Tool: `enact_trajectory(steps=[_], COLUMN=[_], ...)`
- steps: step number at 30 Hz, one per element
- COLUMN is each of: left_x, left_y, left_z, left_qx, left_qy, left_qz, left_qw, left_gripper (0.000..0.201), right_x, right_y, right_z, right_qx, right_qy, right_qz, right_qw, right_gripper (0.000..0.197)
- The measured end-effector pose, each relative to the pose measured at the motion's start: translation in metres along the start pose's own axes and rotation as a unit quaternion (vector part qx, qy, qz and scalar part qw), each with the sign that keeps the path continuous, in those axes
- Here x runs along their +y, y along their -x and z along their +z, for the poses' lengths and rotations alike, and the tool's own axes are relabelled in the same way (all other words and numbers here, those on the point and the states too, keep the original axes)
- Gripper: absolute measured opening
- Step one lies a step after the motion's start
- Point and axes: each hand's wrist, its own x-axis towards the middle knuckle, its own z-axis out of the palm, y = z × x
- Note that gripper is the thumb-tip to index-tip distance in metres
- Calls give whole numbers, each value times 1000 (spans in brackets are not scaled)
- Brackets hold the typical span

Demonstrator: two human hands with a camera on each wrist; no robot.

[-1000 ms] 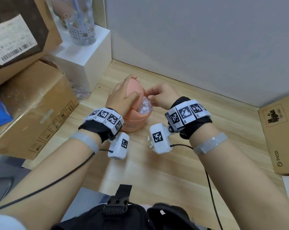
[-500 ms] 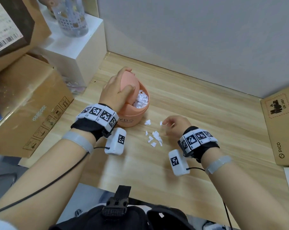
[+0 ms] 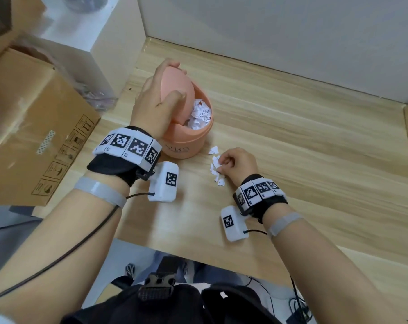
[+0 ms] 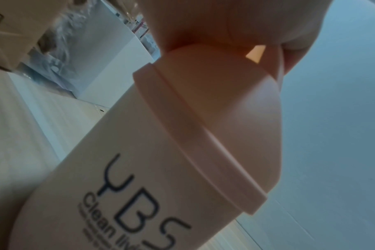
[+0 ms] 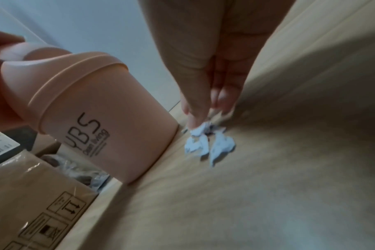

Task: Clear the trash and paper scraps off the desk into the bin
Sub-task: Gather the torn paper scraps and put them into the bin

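right hand (image 3: 235, 165): fingertips pinched paper scraps (image 3: 216, 169) beneath it | left hand (image 3: 156, 106): gripped bin (image 3: 189, 141) lid, tilted open | scraps looked light, flimsy; gather together, pinch edges

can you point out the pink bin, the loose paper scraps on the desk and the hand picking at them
pink bin (image 3: 186, 146): head view, front wall above the lettering.
loose paper scraps (image 3: 214, 150): head view, the scrap nearest the bin.
right hand (image 3: 237, 163): head view, back of the hand, fingers pinching scraps.
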Motion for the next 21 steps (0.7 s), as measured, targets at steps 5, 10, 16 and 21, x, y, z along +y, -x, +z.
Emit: enact_trajectory(steps=[5, 10, 16, 21], left_x=[-1, -1, 0, -1], left_y=[-1, -1, 0, -1], left_z=[-1, 1, 0, 0], left_qx=[5, 5, 4, 0], left_qy=[-9, -5, -11, -13], left_qz=[4, 16, 21, 18], left_qw=[1000, 1000, 1000, 1000], left_gripper=[56, 58, 62, 59], right_x=[11, 8, 13, 8], right_y=[-9, -4, -6, -5], right_z=[-15, -11, 3, 9], right_qx=[-2, -174, -132, -101], right_qy=[81, 240, 69, 79], right_qz=[-41, -151, -127, -112], right_qw=[996, 943, 981, 985], right_gripper=[74, 92, 43, 10])
